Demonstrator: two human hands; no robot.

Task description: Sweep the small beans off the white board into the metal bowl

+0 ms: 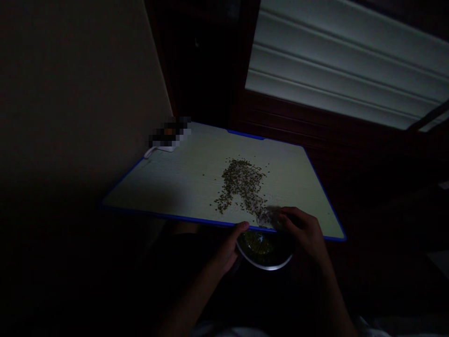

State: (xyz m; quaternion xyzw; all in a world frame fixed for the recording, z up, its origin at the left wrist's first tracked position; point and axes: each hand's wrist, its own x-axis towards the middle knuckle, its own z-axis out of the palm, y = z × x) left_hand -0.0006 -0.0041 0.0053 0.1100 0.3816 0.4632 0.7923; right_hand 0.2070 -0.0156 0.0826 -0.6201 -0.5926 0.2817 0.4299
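Observation:
A pale wood-grain board with a blue edge (196,182) lies tilted across the view. Small green-brown seeds (242,182) are scattered in a long patch on it. My right hand (303,231) rests at the near edge, its blurred fingers among the lower seeds. My left hand (226,250) has its thumb over the board's near edge, next to the rim of a steel bowl (264,267). The bowl sits below that edge, holding similar seeds (254,242), and the board hides its far part.
A pale wall (77,93) rises on the left, and dark wooden panelling (333,121) lies behind the board. A bright ribbed panel (336,61) fills the upper right. A small white object (166,148) at the board's far corner is partly pixelated.

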